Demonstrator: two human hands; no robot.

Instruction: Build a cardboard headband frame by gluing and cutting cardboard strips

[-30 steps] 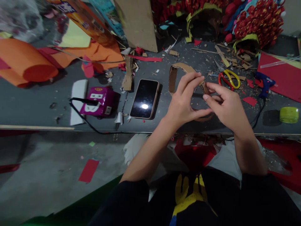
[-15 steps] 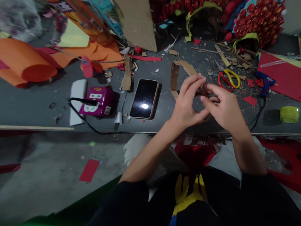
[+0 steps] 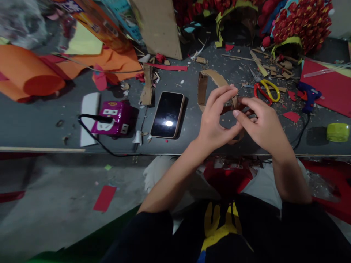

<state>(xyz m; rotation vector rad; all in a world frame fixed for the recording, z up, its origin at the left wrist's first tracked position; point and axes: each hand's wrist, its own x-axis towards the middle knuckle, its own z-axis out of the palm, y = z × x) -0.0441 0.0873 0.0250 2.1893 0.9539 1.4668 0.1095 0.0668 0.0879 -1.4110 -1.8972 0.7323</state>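
Note:
A bent cardboard strip (image 3: 203, 88), folded into an angular loop, stands on the dark table in front of me. My left hand (image 3: 215, 118) curls around its near side, thumb and fingers closing on the cardboard. From the other side my right hand (image 3: 260, 122) pinches the strip's right part between thumb and fingers. The fingertips of both hands almost meet there and hide much of the join. Just beyond my right hand lie scissors (image 3: 270, 91) with one red and one yellow handle. A phone (image 3: 168, 115) lies face up left of my left hand.
A purple power socket box (image 3: 115, 117) with a plugged-in black cable sits at the left. Farther right are a blue glue gun (image 3: 309, 95) and a yellow-green tape roll (image 3: 338, 132). Cardboard scraps litter the back, below red decorated pieces (image 3: 303, 25). Orange foam sheet (image 3: 33, 69) lies rolled at left.
Both hands stay on the cardboard strip. The left hand has shifted slightly left, and a little more of the strip shows between the fingertips.

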